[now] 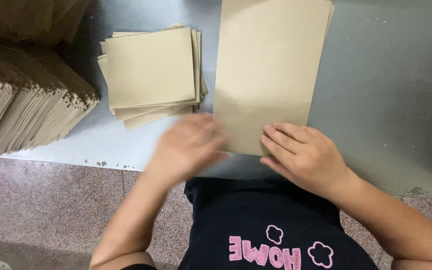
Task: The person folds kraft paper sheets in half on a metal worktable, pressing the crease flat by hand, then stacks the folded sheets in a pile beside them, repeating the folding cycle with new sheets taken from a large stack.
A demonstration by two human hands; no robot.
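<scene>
Far left of frame: tall stack of tan card sheets (26,100); upper centre, loose pile of square tan cards (151,70). Our left hand (188,145), blurred, open, holds nothing. Right hand (301,155) flat, pinning the long tan paper sheet (268,65), centre. We'd keep that corner pressed firmly.

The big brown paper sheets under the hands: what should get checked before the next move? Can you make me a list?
1. Right hand rests flat on the near end of the tall paper stack: ok.
2. Left hand has a steady hold on the stack's near left corner: cannot tell, it is blurred.
3. Tall stack's edges are lined up: mostly ok, a few sheets peek out at the far right corner.
4. Square pile beside it is tidy: not ok, its sheets are fanned out.
5. Tall stack lies fully on the grey table: ok.
6. Big stacked rows at the left stay apart from the hands: ok.
</scene>
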